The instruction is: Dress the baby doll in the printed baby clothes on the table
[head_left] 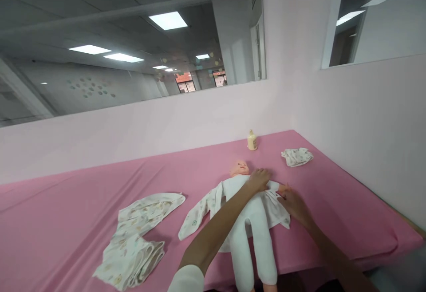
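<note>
A baby doll [248, 225] with a white cloth body lies on its back on the pink table [83, 203], head toward the wall. A printed baby shirt [199, 210] is spread open under it. My left hand [258, 179] reaches across the doll's chest and grips the shirt at the doll's far shoulder, fingers curled. My right hand [293, 203] pinches the shirt's right flap [278, 210] beside the doll's arm.
Printed baby trousers [136, 243] lie crumpled at the front left. A small printed cloth [297, 156] sits at the back right, and a pale yellow bottle [252, 140] stands by the wall. The table's right edge runs close to the pink wall.
</note>
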Demonstrator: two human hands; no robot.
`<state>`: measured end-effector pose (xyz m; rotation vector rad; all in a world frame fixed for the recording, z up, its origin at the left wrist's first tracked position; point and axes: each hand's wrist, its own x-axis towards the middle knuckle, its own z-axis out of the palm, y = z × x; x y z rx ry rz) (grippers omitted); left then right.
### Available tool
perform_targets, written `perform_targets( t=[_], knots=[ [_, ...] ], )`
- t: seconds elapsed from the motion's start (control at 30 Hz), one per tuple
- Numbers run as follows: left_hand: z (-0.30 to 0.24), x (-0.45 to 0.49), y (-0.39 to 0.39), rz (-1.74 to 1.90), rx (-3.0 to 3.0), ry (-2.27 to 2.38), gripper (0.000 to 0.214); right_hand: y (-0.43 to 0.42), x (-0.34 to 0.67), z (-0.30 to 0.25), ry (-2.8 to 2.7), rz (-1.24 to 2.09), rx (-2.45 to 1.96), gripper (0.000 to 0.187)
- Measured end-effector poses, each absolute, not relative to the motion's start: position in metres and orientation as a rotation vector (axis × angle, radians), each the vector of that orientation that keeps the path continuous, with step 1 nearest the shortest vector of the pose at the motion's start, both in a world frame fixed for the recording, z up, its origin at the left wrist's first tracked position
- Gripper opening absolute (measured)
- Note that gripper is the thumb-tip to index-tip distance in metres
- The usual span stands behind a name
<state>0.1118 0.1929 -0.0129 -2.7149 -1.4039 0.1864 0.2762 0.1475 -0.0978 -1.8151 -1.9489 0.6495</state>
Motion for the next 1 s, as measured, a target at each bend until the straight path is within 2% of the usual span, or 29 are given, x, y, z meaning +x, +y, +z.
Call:
perform_targets(
  t=[0.1, 0.23, 0.37, 0.5, 0.63, 0.73, 0.87, 1.0],
  knots=[
    [-0.03, 0.113, 0.202, 0.285, -2.734, -1.428, 0.051, 0.142, 0.279, -0.099, -1.948, 0.869, -1.658, 0.024],
    [-0.031, 0.098, 0.196, 0.244, -2.743, -1.473, 0.036, 0.13, 0.294, -0.1, -1.962, 1.345, -1.19, 0.03],
    [-0.016, 0.083, 0.193, 0.117, -2.746, -1.565, 0.037, 0.125, 0.306, -0.101, -1.758, 1.493, -1.252, 0.037],
    [-0.001, 0.072, 0.192, 0.002, -2.762, -1.632, 0.04, 0.12, 0.305, -0.096, -1.902, 1.445, -1.264, 0.026],
    [0.008, 0.064, 0.188, -0.07, -2.779, -1.685, 0.031, 0.113, 0.293, -0.091, -2.174, 1.296, -1.277, 0.011],
    [0.01, 0.059, 0.184, -0.093, -2.78, -1.751, 0.028, 0.123, 0.295, -0.09, -2.271, 1.007, -1.427, 0.016],
    [0.011, 0.055, 0.178, -0.101, -2.787, -1.819, 0.03, 0.164, 0.334, -0.077, -2.097, 0.596, -1.727, 0.013],
    [0.011, 0.057, 0.173, -0.093, -2.837, -1.796, 0.026, 0.207, 0.374, -0.045, -1.891, 0.407, -1.87, 0.017]
  ],
)
